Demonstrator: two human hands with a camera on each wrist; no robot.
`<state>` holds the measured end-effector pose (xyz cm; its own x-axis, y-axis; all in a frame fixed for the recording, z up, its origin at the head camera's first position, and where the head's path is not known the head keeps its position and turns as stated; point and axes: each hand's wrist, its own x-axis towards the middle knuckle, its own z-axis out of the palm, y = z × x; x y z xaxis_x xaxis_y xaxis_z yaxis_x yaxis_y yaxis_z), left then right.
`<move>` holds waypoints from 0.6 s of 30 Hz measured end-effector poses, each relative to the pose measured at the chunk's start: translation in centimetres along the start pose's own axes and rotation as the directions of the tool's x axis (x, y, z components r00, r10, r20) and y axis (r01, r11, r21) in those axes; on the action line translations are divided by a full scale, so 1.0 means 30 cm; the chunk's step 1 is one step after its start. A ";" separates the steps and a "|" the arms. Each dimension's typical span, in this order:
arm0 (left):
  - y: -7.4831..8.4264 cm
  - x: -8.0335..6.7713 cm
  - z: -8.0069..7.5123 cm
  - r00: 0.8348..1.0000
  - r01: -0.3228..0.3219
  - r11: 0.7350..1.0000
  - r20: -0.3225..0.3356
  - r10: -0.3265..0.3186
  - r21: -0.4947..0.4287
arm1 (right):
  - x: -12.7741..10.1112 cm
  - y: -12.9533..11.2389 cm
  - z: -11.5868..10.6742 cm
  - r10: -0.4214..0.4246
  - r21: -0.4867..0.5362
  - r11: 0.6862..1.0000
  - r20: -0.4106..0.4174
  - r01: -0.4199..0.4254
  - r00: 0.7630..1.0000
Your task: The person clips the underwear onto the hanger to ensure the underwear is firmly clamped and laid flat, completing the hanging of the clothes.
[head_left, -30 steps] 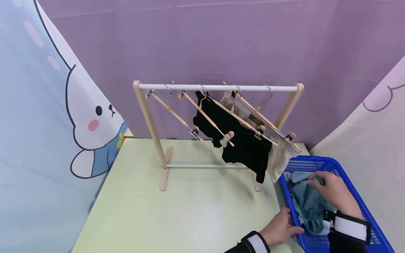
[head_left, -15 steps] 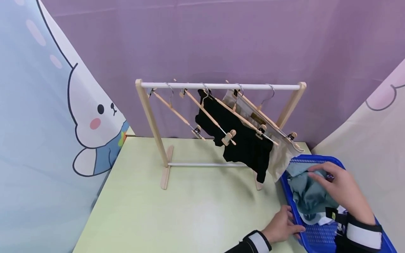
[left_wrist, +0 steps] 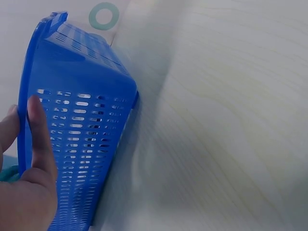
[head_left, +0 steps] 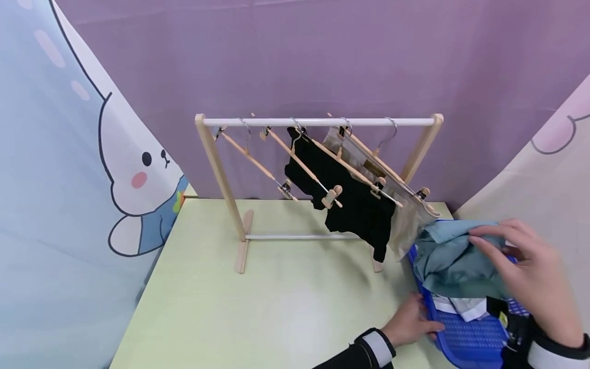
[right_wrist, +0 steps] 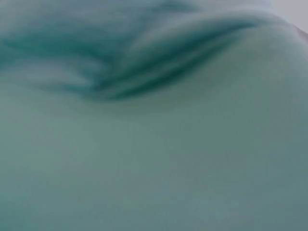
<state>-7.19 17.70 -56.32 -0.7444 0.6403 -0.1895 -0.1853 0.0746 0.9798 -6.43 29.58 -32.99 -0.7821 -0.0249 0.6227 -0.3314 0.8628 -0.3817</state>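
Teal garment (head_left: 454,261) hangs in right hand's (head_left: 530,277) grip.

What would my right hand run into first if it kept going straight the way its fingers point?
Probably the beige garment hanging at the rack's right end. The right hand, holding the teal cloth, points left toward it, though depth is unclear.

A crumpled teal garment (head_left: 454,261) hangs bunched above a blue slotted basket (head_left: 465,338); the basket sits at the table's right edge.

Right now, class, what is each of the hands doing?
Left hand: grips the blue basket rim.
Right hand: holds the teal garment above the basket.
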 end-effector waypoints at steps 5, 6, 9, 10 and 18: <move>0.008 0.005 0.002 0.999 0.027 0.993 0.014 -0.029 0.118 | -0.016 -0.010 0.003 -0.015 -0.018 1.000 0.013 0.015 1.000; 0.008 0.004 -0.001 1.000 0.026 0.990 0.012 -0.028 0.139 | -0.020 -0.007 0.011 -0.016 -0.015 1.000 0.026 0.016 1.000; 0.004 0.002 -0.016 1.000 -0.012 0.989 0.004 0.011 0.146 | -0.033 0.007 0.044 -0.018 0.020 1.000 0.068 0.016 0.998; 0.000 0.003 -0.023 1.000 -0.028 0.989 -0.003 0.028 0.143 | -0.036 0.011 0.054 -0.018 0.028 0.999 0.077 0.016 0.997; -0.066 0.007 -0.086 0.992 0.005 1.000 -0.128 -0.001 0.031 | -0.059 0.011 0.108 0.045 0.082 0.995 0.141 -0.057 0.989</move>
<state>-8.64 15.71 -58.46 -0.8201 0.5373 -0.1970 -0.1693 0.1011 0.9804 -6.87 28.26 -36.43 -0.8629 -0.0574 0.5022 -0.3286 0.8186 -0.4710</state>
